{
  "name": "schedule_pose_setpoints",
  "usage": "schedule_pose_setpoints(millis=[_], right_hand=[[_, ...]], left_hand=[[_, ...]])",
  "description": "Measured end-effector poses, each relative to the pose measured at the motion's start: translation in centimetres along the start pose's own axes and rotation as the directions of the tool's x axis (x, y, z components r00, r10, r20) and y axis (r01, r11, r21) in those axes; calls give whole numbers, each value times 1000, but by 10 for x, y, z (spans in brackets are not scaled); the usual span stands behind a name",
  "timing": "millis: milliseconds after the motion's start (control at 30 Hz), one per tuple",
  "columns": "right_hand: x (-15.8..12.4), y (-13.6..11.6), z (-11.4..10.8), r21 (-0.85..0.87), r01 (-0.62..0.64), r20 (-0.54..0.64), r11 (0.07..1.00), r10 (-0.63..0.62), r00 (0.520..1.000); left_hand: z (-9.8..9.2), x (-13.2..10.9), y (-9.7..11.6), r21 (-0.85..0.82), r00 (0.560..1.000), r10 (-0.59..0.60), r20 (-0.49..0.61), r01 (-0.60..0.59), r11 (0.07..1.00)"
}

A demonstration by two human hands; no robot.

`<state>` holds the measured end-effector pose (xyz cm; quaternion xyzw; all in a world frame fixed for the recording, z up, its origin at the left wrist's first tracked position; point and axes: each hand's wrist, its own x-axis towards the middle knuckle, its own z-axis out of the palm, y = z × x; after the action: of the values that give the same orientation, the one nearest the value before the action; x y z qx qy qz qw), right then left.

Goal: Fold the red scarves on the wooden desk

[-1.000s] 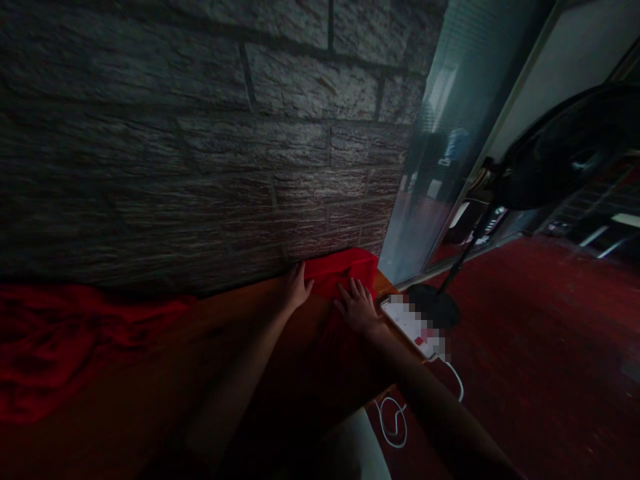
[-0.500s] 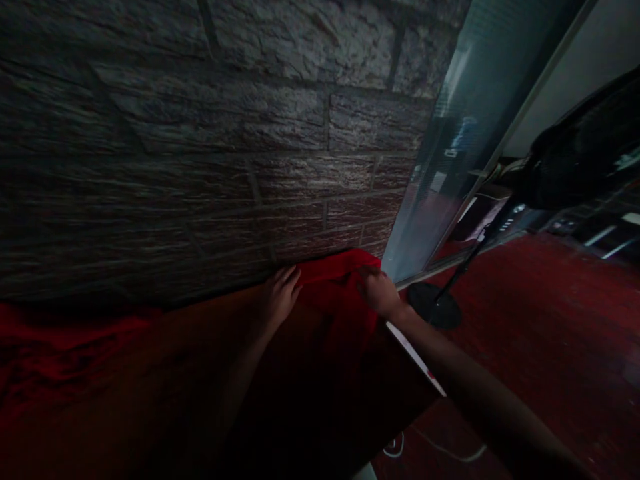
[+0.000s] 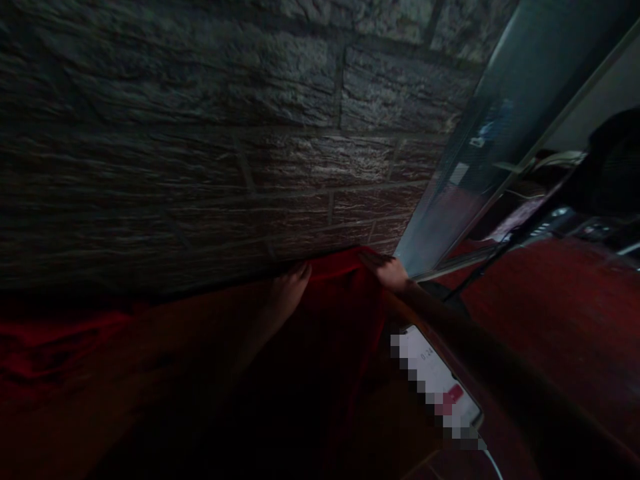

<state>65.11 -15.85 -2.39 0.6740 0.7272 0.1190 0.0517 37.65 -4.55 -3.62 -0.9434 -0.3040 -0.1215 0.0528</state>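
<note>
A piece of red cloth (image 3: 334, 265) lies along the back edge of a dark wooden surface, against the wall. At its left end my left hand (image 3: 293, 292) has its fingers closed on the cloth's edge. My right hand (image 3: 393, 273) pinches the far right corner, its fingers pointing left along the fold. Between the hands the cloth forms a raised fold, and its lower part hangs into deep shadow. Beneath my right forearm a lit phone (image 3: 440, 377) rests near the surface's right edge, partly pixelated.
A rough brick wall (image 3: 300, 160) rises directly behind the surface. More crumpled red cloth (image 3: 55, 340) lies at the left. To the right are a glass panel (image 3: 440, 200), a black stand (image 3: 480, 270) and reddish floor (image 3: 560, 300). A white cable (image 3: 493, 460) runs from the phone.
My right hand has shifted slightly right, drawing its cloth corner along the wall. The left hand has moved a little right too. The view has swung, bringing the phone's screen into sight.
</note>
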Motion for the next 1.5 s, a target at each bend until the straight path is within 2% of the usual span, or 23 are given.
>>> schedule_pose_setpoints(millis=[67,133,267,400,533,700,800,1033,1167,1267,1333,1433,1500], right_hand=[[-6,4,5,7,-18,13,1000,18,1000],[-8,5,9,32,15,9,999,-15,1000],[1,8,11,52,125,-30,991,-123,992],[5,11,6,53,170,1,984,-170,985],[-3,9,6,62,124,40,990,-127,991],[-7,6,11,97,38,9,995,-39,999],[-6,5,14,96,-18,-12,995,19,1000],[-11,8,10,117,67,-40,991,-63,997],[-11,7,6,128,55,-4,990,-55,998],[-12,8,5,167,53,-32,984,-49,998],[-13,10,4,203,35,-89,979,-17,996],[-13,12,-2,237,-33,-165,971,74,984],[-9,10,-6,228,18,-189,973,27,982]], left_hand=[[8,-7,-8,-34,999,-26,-21,25,999],[15,-12,-13,-56,999,-31,-44,29,998],[20,-13,-19,-69,996,59,-74,-64,996],[19,-13,-22,-81,984,129,-121,-139,987],[18,-16,-19,-97,992,94,-90,-102,990],[15,-22,-6,-121,992,-47,-113,33,992],[11,-22,-2,-74,991,-73,-108,65,995],[2,-23,-3,-47,993,27,-119,-32,998],[-1,-22,-3,-55,995,27,-101,-33,998],[-1,-21,-5,-64,993,64,-95,-70,995],[0,-19,-7,-82,989,92,-119,-103,991],[6,-15,-10,-121,973,76,-217,-104,987],[13,-10,-10,-146,958,94,-272,-138,980]])
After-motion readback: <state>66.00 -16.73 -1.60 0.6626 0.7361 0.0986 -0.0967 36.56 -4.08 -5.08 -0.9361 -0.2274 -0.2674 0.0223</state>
